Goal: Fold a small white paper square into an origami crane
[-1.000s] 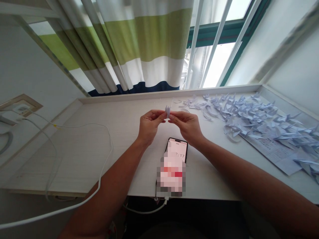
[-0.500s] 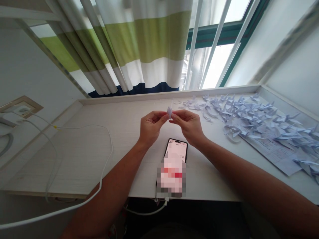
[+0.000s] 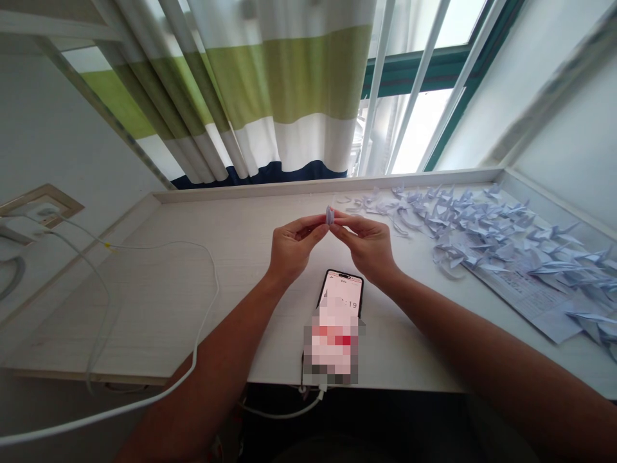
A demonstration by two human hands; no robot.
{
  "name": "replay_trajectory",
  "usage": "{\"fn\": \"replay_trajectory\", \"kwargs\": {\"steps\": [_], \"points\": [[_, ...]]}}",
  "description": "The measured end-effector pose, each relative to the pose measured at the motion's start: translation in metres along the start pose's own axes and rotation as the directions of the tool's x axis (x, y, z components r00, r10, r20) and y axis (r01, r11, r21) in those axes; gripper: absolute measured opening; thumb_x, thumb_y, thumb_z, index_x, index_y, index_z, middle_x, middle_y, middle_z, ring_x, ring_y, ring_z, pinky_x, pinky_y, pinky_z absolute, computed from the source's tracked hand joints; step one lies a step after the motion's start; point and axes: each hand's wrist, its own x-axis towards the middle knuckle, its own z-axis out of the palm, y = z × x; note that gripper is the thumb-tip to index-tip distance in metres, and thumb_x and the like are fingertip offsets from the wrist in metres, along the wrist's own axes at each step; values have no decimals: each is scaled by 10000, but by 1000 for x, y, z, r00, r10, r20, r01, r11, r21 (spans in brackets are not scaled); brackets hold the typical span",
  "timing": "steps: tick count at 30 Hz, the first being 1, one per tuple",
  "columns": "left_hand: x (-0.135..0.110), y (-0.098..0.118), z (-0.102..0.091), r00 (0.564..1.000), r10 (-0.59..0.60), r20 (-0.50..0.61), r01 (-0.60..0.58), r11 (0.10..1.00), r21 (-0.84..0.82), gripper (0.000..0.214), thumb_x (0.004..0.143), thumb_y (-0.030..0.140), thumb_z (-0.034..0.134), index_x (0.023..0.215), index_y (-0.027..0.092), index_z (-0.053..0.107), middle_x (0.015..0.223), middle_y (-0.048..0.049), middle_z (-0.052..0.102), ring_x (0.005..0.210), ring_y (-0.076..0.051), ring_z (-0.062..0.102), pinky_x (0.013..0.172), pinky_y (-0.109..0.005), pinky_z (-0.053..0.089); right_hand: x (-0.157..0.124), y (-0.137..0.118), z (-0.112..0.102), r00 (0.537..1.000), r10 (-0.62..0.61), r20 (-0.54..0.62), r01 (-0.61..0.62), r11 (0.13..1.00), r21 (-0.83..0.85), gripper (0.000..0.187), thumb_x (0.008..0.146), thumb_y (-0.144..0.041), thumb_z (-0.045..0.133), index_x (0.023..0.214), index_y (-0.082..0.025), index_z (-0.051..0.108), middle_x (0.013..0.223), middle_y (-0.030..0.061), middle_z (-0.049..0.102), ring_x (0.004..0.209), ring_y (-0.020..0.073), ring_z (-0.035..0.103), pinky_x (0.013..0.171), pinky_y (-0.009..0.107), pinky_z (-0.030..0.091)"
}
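Between the fingertips of both hands is a small folded piece of white paper [image 3: 330,215], held above the desk. My left hand [image 3: 297,243] pinches it from the left, thumb and fingers together. From the right, my right hand [image 3: 365,239] pinches the same paper, and the two hands meet at the fingertips. Fingers cover part of the fold, so its full shape is hidden. Just below the hands a phone [image 3: 343,286] lies face up, its lit screen partly blurred.
Many folded paper cranes [image 3: 482,225] spread across the right side of the white desk [image 3: 144,289], some over a printed sheet [image 3: 525,299]. A white cable [image 3: 214,276] loops over the left side and my left forearm. A striped curtain [image 3: 308,77] hangs behind.
The folded paper has turned slightly and looks narrower, and the right fingertips have closed in against it. The digits on the phone screen have changed from 18 to 19.
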Motion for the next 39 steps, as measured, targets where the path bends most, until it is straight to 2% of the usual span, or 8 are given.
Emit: {"fn": "replay_trajectory", "kwargs": {"steps": [9, 15, 20, 23, 28, 34, 39], "points": [[2, -4, -4, 1000, 12, 27, -14, 998, 57, 311, 730, 332, 922, 997, 195, 842, 1037, -73, 827, 996, -235, 772, 1001, -427, 608, 0, 1, -1, 999, -29, -21, 28, 999, -44, 162, 791, -407, 897, 903, -298, 857, 1062, 24, 843, 1060, 274, 793, 1029, 491, 631], [-1, -8, -2, 998, 28, -57, -21, 992, 121, 285, 729, 304, 923, 960, 178, 813, 973, -72, 808, 929, -210, 765, 953, -392, 602, -2, -2, 1, 996, -24, -88, 13, 993, -120, 223, 791, -458, 888, 883, -261, 842, 951, 40, 838, 948, 253, 790, 940, 466, 655], [0, -13, -1, 995, 29, -100, -18, 993, 114, 280, 736, 330, 917, 927, 176, 781, 911, -52, 781, 858, -182, 745, 874, -354, 604, -1, 3, 1, 992, 28, -124, -33, 999, -43, 348, 689, -485, 954, 793, -234, 737, 822, 25, 785, 819, 213, 758, 839, 417, 652], [0, -14, -2, 997, 16, -77, -8, 995, 100, 302, 732, 325, 916, 953, 173, 779, 918, -52, 775, 865, -177, 736, 867, -348, 601, -1, 2, 1, 994, 39, -106, -41, 999, -18, 368, 696, -481, 950, 825, -232, 712, 814, 14, 758, 809, 193, 741, 837, 400, 641], [0, -11, 0, 996, -83, -41, 83, 996, 17, 380, 733, 355, 909, 1052, 187, 789, 945, -50, 777, 894, -177, 718, 824, -327, 592, 1, 1, 0, 995, 57, -81, -56, 998, 8, 374, 712, -468, 941, 873, -237, 694, 836, 7, 753, 823, 185, 741, 860, 400, 637], [1, -8, -2, 986, -159, 43, 158, 987, 32, 319, 758, 444, 891, 946, 199, 813, 884, -47, 774, 834, -164, 694, 761, -302, 574, 4, 5, -4, 988, 154, 3, -153, 982, 110, 396, 653, -408, 984, 912, -242, 734, 860, 3, 784, 834, 185, 752, 864, 391, 632], [4, -6, -7, 974, -215, 72, 218, 975, -40, 328, 733, 453, 911, 934, 212, 817, 894, -45, 783, 866, -169, 707, 785, -298, 571, 6, 1, -7, 988, 137, 70, -141, 988, 56, 312, 729, -466, 931, 903, -240, 803, 908, 26, 797, 864, 194, 736, 911, 418, 621]]}}
